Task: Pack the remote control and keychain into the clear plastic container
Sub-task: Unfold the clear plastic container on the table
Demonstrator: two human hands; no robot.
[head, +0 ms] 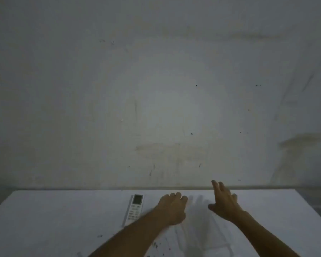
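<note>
Left hand [171, 208] curled, knuckles up, grip contents not discernible; right hand [225, 203] open, fingers spread; faint clear plastic container [202, 236] seen between them near table [44, 229] front edge; slim white remote control [134, 209], grey screen, lies left, toward far edge.

White table against a marked wall

The table [54, 219] is white, its far edge meeting the wall, and its top carries small dark specks toward six o'clock. A white remote control [133, 209] lies flat on it at about ten o'clock of the table's middle, face up, its screen end pointing to twelve o'clock. A clear plastic container [204, 236] rests on the table at about five o'clock from the remote, near it but apart; its walls are faint and hard to trace against the white top. Whether anything lies inside it cannot be told.
</note>
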